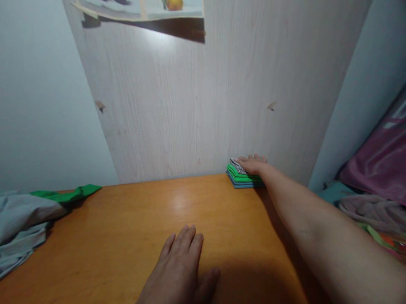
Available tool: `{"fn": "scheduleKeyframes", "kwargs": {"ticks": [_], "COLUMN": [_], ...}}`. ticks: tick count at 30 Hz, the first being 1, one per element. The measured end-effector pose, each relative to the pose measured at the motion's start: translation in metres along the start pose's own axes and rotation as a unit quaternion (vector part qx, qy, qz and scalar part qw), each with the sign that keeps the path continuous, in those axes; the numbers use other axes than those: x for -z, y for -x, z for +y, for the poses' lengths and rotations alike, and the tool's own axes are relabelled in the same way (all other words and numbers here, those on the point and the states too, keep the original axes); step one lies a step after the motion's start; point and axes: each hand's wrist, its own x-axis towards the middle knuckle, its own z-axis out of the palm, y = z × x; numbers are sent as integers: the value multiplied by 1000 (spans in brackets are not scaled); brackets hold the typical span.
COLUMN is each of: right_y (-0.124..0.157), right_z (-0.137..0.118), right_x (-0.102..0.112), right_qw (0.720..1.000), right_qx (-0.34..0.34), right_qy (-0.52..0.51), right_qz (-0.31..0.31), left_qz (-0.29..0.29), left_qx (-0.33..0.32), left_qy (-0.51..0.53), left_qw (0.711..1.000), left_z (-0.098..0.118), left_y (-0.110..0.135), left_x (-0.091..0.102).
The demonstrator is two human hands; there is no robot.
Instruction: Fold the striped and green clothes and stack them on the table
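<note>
Item: small stack of folded cloths point(242, 179), green and blue layers with a grey-striped piece on top. Location: far right corner of the orange wooden surface point(125, 228), against the pale wood-grain panel point(187, 116).

Right grip point(253, 164): laid flat on the stack's top, fingers extended, released.

Left grip point(180, 266): palm down on the bare surface, well apart from the stack, released.

Also present: crumpled grey garment point(12, 225) with green cloth point(69, 194) at the left edge; shiny magenta fabric point(391, 169) beyond the right edge.

Home interior, bedroom-like. Wood-grain cabinet panel point(203, 102) behind the orange wooden table point(125, 228), fruit picture point(141, 5) above. Loose garments point(16, 225) on the table's left end, folded cloths point(240, 179) at its back edge, heaped bedding point(387, 169) to its right.
</note>
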Motion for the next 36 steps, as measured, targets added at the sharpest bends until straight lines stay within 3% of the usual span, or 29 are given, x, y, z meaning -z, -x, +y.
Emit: {"fn": "scheduleKeyframes", "kwargs": {"ticks": [4, 8, 10, 15, 17, 19, 25, 29, 33, 36], "right_y": [11, 49, 76, 146, 168, 187, 230, 249, 261, 271], "right_z": [-4, -19, -31, -61, -70, -78, -112, -137, -151, -152], "right_x": [6, 2, -7, -44, -58, -66, -61, -56, -57, -55], "right_qw": [1000, 983, 971, 939, 900, 885, 827, 795, 799, 873], "right_qx": [5, 2, 17, 73, 45, 18, -68, -86, -58, 14], "right_qy": [-7, -39, -77, -265, -400, -441, -541, -592, -592, -482], "right_qz": [20, 182, 225, 207, 167, 150, 135, 106, 87, 75], "left_qz": [1, 1, 12, 49, 56, 62, 56, 56, 52, 54], "left_qx": [-1, -2, -8, -29, -36, -39, -39, -43, -45, -46], "left_qy": [10, 20, 24, 20, 17, 15, 21, 21, 9, 11], "left_qw": [1000, 1000, 1000, 998, 998, 997, 997, 997, 998, 997], "left_z": [2, 3, 1, -1, -1, -1, -3, -3, -5, -7], "left_y": [0, 0, 0, 1, 1, 0, -6, -7, -7, -8], "left_x": [2, 4, 2, -1, -2, -2, -4, -3, -3, -5]}}
